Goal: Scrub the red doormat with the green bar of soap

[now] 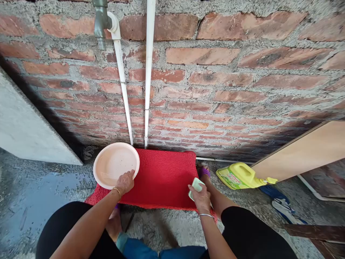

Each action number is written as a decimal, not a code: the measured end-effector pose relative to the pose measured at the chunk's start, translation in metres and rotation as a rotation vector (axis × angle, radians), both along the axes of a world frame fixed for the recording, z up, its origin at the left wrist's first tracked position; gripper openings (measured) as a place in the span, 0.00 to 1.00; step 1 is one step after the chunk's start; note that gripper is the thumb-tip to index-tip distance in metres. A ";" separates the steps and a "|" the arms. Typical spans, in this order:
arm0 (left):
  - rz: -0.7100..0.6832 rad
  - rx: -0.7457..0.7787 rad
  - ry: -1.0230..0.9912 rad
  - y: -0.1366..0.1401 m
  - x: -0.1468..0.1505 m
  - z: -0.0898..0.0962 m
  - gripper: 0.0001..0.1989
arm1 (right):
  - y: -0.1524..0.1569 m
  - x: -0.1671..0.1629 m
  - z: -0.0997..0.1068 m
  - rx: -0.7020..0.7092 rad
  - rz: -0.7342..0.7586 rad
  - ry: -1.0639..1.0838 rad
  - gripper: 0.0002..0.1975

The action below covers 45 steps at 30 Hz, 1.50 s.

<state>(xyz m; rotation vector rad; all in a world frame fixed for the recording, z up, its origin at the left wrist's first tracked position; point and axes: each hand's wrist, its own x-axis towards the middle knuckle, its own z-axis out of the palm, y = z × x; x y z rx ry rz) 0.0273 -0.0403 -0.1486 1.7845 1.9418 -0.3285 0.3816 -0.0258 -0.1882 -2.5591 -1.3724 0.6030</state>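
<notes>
I crouch before a red mat [161, 178] laid on a wet concrete floor at the foot of a brick wall. My left hand [124, 182] grips the near rim of a pale pink round plate [114, 163], which rests on the mat's left end, under the tap. My right hand [201, 198] holds a light green sponge [196, 185] at the mat's right edge. My knees in black trousers frame the bottom of the view.
A metal tap [101, 21] and two white pipes [147, 72] run down the wall above the mat. A yellow detergent jug [239, 176] lies on its side at right, beside a wooden board [302, 153]. A concrete slab [24, 126] stands at left.
</notes>
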 end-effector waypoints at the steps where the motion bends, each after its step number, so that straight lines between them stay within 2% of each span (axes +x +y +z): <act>1: 0.002 0.001 -0.001 0.000 0.000 0.000 0.28 | 0.001 -0.012 0.001 -0.021 0.033 0.020 0.25; 3: 0.005 0.005 0.004 0.000 0.000 0.001 0.28 | 0.002 -0.048 0.003 -0.085 0.177 0.063 0.27; 5: 0.008 0.009 0.011 0.000 0.001 0.002 0.28 | 0.002 -0.092 0.006 -0.146 0.387 0.089 0.27; 9: 0.009 0.001 0.011 0.001 0.001 0.004 0.28 | 0.005 -0.173 0.015 -0.202 0.735 0.089 0.28; 11: 0.010 -0.006 0.004 0.002 0.001 0.004 0.28 | 0.009 -0.197 0.018 -0.208 0.836 0.085 0.28; 14: 0.016 -0.013 -0.005 0.002 0.001 0.005 0.27 | 0.020 -0.205 0.022 -0.213 0.910 0.073 0.29; 16: 0.019 -0.011 -0.010 0.002 0.001 0.005 0.28 | 0.027 -0.193 0.023 -0.206 0.901 0.066 0.29; 18: 0.018 -0.008 -0.016 0.002 0.001 0.005 0.28 | 0.033 -0.169 0.024 -0.210 0.823 0.057 0.29; 22: 0.015 -0.016 -0.021 0.001 0.002 0.006 0.29 | 0.039 -0.092 0.024 -0.233 0.548 0.022 0.28; 27: 0.023 -0.027 -0.020 0.001 0.002 0.010 0.29 | 0.040 0.020 0.016 -0.159 0.142 -0.007 0.28; 29: 0.029 -0.026 -0.026 0.001 0.002 0.010 0.30 | 0.039 0.045 0.012 -0.104 -0.036 -0.011 0.29; 31: 0.029 -0.023 -0.026 0.001 0.002 0.009 0.30 | 0.038 0.049 0.009 -0.038 -0.119 0.008 0.29; 34: 0.029 -0.027 -0.016 0.001 0.003 0.008 0.30 | 0.035 0.014 0.009 -0.009 -0.014 0.077 0.30; 41: 0.011 -0.038 0.001 0.003 0.002 0.005 0.30 | 0.042 -0.149 0.023 -0.156 0.447 0.161 0.28; 45: 0.010 -0.034 0.015 0.005 0.001 -0.002 0.30 | 0.057 -0.208 0.022 -0.187 0.651 0.120 0.27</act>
